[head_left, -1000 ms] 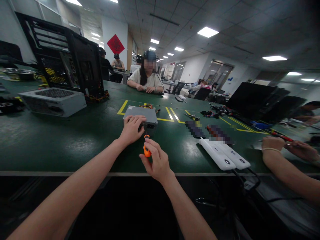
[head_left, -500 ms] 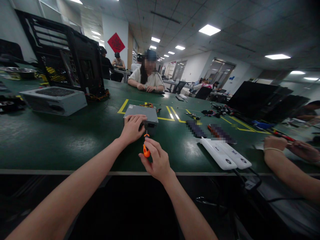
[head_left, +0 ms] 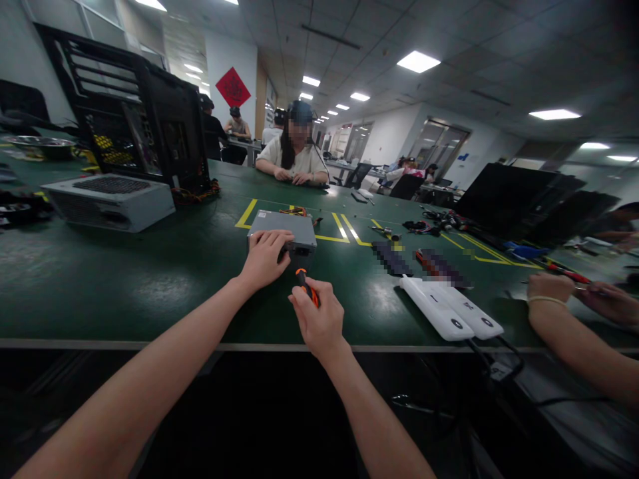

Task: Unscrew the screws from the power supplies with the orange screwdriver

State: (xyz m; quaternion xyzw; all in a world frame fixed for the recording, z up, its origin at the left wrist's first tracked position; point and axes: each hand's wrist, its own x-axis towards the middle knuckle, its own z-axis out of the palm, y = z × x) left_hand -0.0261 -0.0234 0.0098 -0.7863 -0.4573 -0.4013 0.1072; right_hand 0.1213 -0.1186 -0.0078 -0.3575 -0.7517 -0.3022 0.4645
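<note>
Fingers (head_left: 299, 305) of right hand (head_left: 319, 322): clenched round screwdriver (head_left: 307, 286) | left hand (head_left: 264, 258): spread flat atop power supply (head_left: 297, 229)

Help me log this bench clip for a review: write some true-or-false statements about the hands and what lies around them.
1. The left hand rests on the grey power supply. True.
2. The right hand holds a screwdriver with an orange-and-black handle. True.
3. The white power strips lie left of the grey power supply. False: they lie to its right.
4. The table is bare wood. False: it is dark green with yellow lines.
5. A black computer case stands at the far left. True.
</note>
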